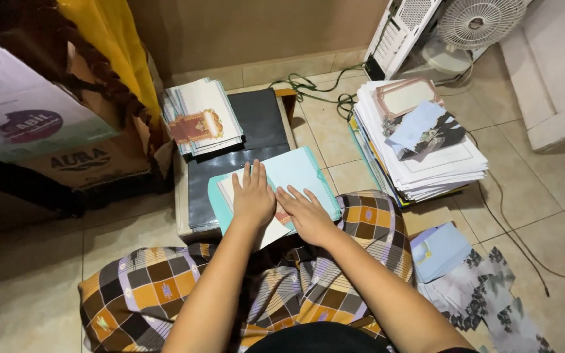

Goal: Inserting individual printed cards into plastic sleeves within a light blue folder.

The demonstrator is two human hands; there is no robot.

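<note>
Both the left hand (pixel 253 196) and right hand (pixel 305 212) lie flat, grip open, pressing the teal folder (pixel 295 171) beneath them.

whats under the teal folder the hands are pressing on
Under the teal folder lies a dark grey sheet on a low table. Both hands press white paper on top; the rest is covered.

white carton (pixel 17 108) with purple oval label (pixel 16 126) far left; brown cardboard box (pixel 89 160) beneath it.
</note>
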